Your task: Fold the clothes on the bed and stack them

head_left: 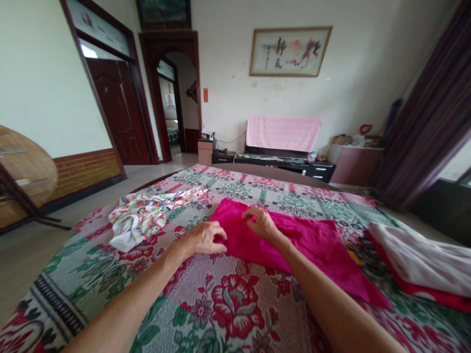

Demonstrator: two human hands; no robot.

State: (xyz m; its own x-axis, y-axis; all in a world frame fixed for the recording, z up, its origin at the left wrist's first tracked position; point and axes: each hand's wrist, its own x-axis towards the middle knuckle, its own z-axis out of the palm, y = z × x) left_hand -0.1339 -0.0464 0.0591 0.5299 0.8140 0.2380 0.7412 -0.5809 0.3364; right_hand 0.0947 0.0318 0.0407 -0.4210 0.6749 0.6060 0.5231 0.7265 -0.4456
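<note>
A bright pink garment (312,238) lies spread over the flower-patterned cloth (235,304), its right end tapering toward the lower right. At its left edge is my left hand (208,239), fingers curled with the tips touching the fabric. My right hand (262,223) rests over the garment's upper left part, its fingers bent down. Whether either hand pinches the fabric is hard to make out. Left of my hands lies a crumpled white garment with a colourful print (140,218).
Folded white and red clothes (427,260) lie at the right of the table. Beyond the table's far edge stand a black cabinet (320,171) and a screen draped with a pink towel (283,132). A round wooden board (33,166) is at the far left.
</note>
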